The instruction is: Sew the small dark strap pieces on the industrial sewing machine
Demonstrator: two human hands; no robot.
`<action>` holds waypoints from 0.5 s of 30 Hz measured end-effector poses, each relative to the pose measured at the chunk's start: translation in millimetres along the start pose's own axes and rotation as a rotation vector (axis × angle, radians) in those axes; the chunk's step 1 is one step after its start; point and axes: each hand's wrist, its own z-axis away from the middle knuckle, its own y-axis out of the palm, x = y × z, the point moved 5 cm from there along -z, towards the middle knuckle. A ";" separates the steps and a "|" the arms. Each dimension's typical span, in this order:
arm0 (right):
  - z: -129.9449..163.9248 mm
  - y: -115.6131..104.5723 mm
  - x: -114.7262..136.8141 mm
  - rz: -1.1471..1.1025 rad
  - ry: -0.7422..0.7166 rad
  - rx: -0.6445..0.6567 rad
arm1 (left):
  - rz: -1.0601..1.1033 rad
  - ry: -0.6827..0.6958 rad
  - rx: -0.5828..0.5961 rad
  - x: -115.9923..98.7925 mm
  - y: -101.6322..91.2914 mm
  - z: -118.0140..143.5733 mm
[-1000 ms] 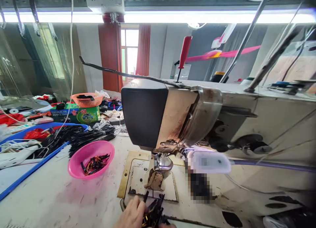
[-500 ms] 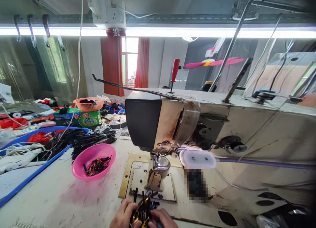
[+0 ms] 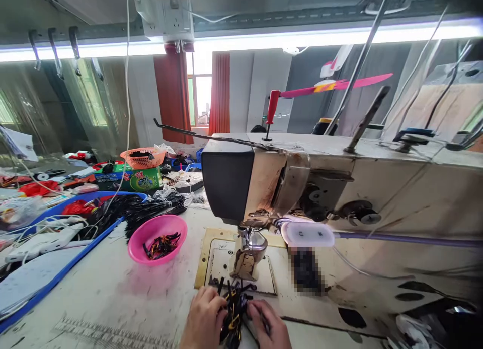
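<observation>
Just in front of the sewing machine's presser foot (image 3: 251, 253), a small heap of short black strips with yellow-gold pieces (image 3: 234, 308) lies between my two hands. My left hand (image 3: 206, 316) presses against the heap's left side, its fingers curled over some strips. On the right side, my right hand (image 3: 267, 323) has its thumb and fingers closed around black strips at the edge. What lies inside each grip is partly hidden. A pink bowl (image 3: 138, 248) holding more black and yellow strips stands to the left of the machine's needle plate (image 3: 219, 261).
The sewing machine's head (image 3: 228, 183) and arm fill the right side. A blue tray (image 3: 90, 256) with cables and black material lies left. Behind it are a bundle of black ties (image 3: 154, 208), a green box (image 3: 147, 179) and an orange basket (image 3: 141, 160). A lit lamp (image 3: 307, 234) hangs beside the needle.
The view has shifted, so bowl and machine appear farther right and slightly higher. My hands remain at the strips; more of both shows, and my left hand's fingers are more curled.
</observation>
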 end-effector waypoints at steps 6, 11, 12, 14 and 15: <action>-1.0 -5.1 -5.5 -0.043 0.168 0.031 | 0.033 -0.182 0.148 -12.4 -11.1 -13.7; -0.5 -7.3 -8.5 -0.065 0.249 0.012 | 0.039 -0.251 0.176 -22.7 -11.7 -26.7; -0.6 -9.1 -9.5 -0.082 0.275 -0.015 | 0.041 -0.244 0.201 -26.8 -9.3 -28.1; -0.3 -12.8 -12.6 -0.138 0.354 -0.075 | 0.034 -0.227 0.260 -34.9 -2.8 -28.6; 0.3 -14.0 -14.3 -0.175 0.401 -0.100 | 0.027 -0.222 0.284 -38.1 0.4 -28.0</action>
